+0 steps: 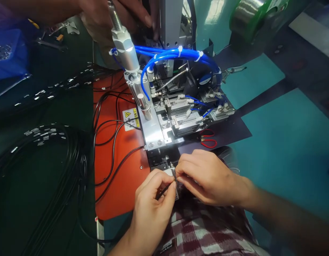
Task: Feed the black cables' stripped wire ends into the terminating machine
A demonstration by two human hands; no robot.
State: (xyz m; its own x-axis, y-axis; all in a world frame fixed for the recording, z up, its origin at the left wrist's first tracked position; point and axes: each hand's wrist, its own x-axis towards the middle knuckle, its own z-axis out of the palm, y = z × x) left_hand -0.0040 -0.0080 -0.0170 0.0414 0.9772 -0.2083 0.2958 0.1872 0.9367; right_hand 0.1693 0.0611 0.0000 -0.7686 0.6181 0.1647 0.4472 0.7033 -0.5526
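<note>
My left hand (155, 201) pinches a black cable (164, 191) close to its end between thumb and forefinger. Fingertips of my right hand (203, 177) press together at that same end, almost touching the left fingertips. What the right fingers grip there is too small to make out clearly. Both hands are just in front of a metal machine (153, 131) with cylinders and blue air hoses (175, 54). More black cables (113, 142) loop over the machine's orange base plate (121, 192).
Bundles of black cable (71, 149) with shiny ends lie on the dark table at left, near a blue bin (9, 57). Red-handled scissors (208, 143) lie beside the machine. A wire spool (254, 17) stands at back right. Another person's hand (137, 12) is behind the machine.
</note>
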